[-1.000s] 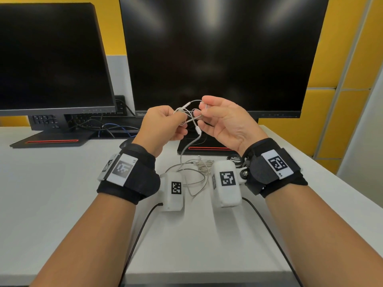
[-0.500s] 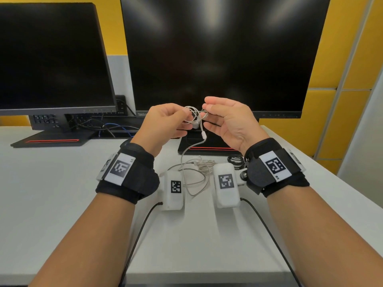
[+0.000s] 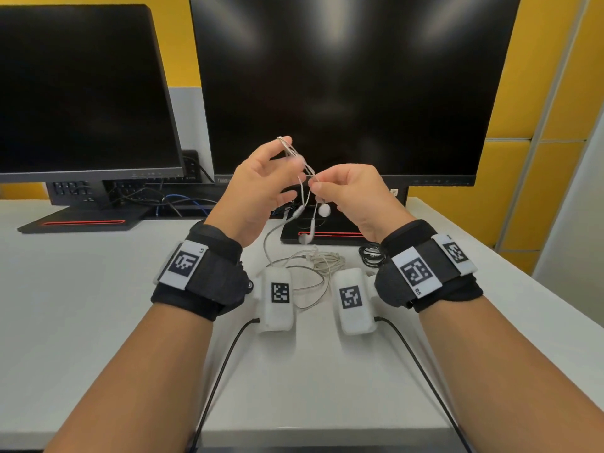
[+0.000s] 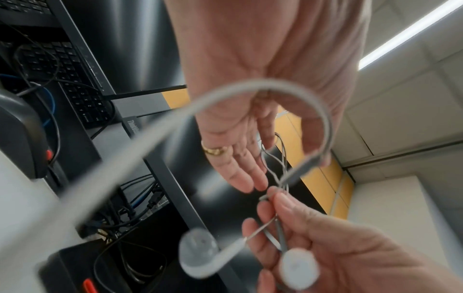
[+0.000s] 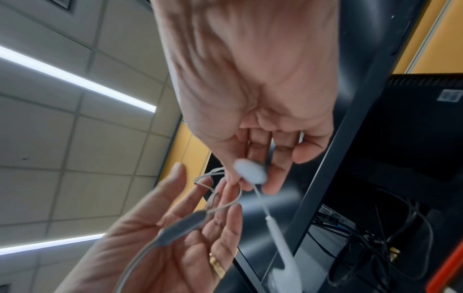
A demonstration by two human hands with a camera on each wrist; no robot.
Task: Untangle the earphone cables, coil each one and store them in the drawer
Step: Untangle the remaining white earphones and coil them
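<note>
A black monitor (image 3: 85, 89) stands toward the far left corner of the white tabletop (image 3: 81, 305), with dark and blue cords (image 3: 170, 199) bunched behind its base. Right of it, raised above the middle of the tabletop, the left hand (image 3: 261, 188) is spread wide, its fingers straight and fanned, and a thin loop of the white earphone cable (image 3: 302, 178) hangs over an upper fingertip; the left wrist view shows a gold ring (image 4: 215, 150) on that hand and the cable's inline remote (image 4: 299, 172) just beside the fingers. From the loop the cable runs down to the right hand (image 3: 353, 197), which pinches it narrowly between thumb and forefinger, the other fingers curled under. Below that pinch two white earbuds (image 3: 324, 209) dangle in the air, one lower than the other. The cable drops on to a loose heap of white cable (image 3: 318, 259) lying on the middle of the tabletop between the two wrists; how many earphones are in the heap cannot be told. Just right of the heap, a small coil of black cable (image 3: 371, 253) lies partly hidden behind the right wristband. Behind both hands a larger black monitor (image 3: 353, 80) stands at the far edge.
</note>
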